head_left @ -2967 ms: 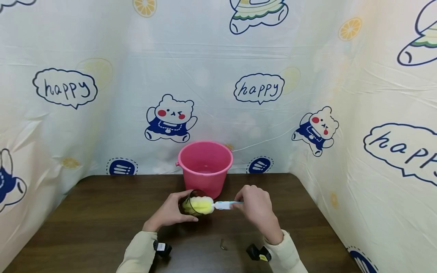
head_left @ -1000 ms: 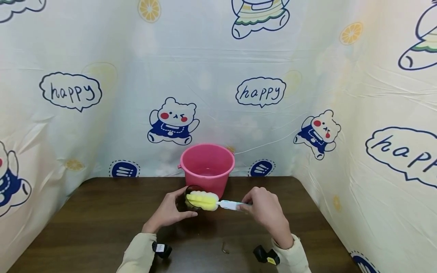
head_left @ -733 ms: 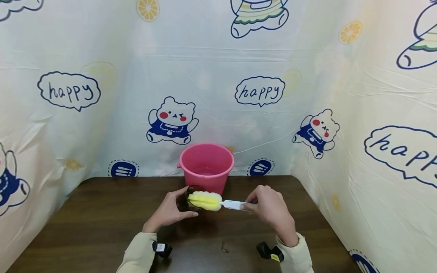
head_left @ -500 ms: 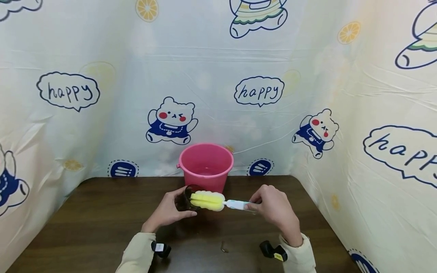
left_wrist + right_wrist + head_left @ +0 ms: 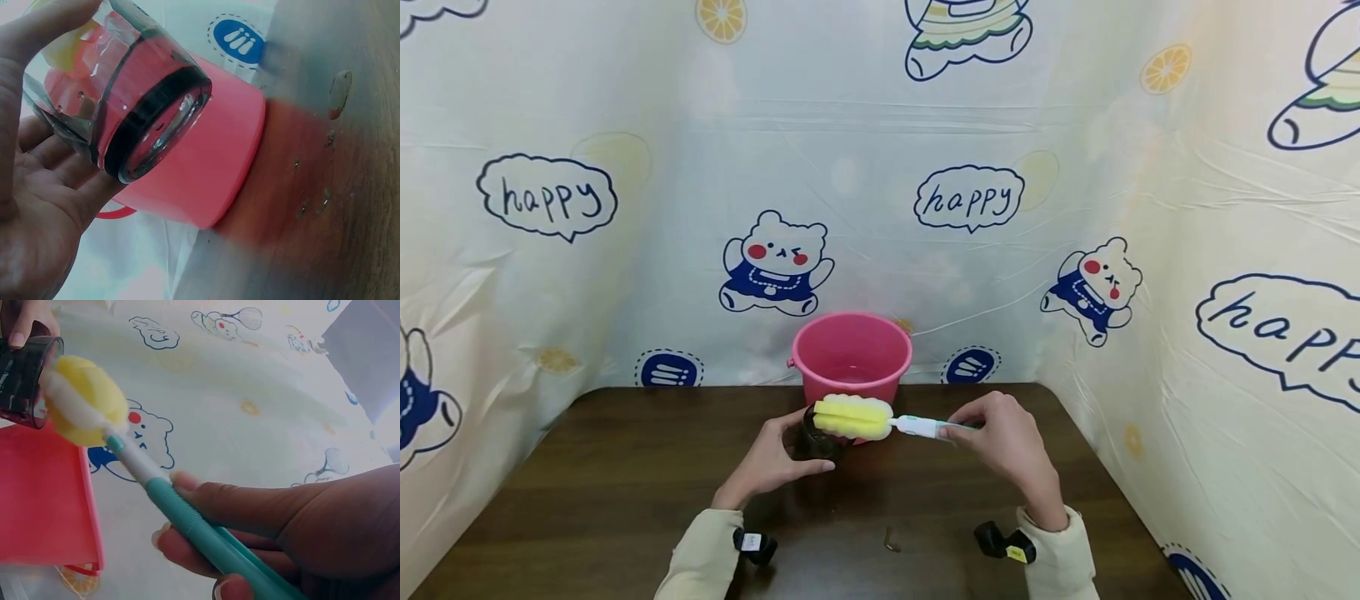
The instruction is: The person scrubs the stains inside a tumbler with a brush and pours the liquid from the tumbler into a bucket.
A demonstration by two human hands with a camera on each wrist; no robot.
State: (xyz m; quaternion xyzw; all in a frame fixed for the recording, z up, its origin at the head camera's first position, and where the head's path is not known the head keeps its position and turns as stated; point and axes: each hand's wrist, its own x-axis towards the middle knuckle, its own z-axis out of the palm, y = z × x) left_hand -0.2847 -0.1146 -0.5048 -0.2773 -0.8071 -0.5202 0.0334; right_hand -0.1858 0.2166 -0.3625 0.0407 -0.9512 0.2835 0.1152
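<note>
A dark, see-through drinking glass lies tilted in my left hand, thumb on one side and fingers on the other. Its mouth faces right in the head view. My right hand pinches the white and teal handle of a sponge bottle brush. The brush's yellow and white sponge head is at the mouth of the glass, mostly outside it. How far its tip reaches in, I cannot tell.
Behind the hands a pink bucket stands on the dark wooden table. Small wet drops dot the tabletop, and a larger water spot lies nearer the front. A printed curtain surrounds the table.
The sponge head has come further out of the glass as my right hand drew the brush to the right. Lately the brush has risen a little. My left hand stays on the glass.
</note>
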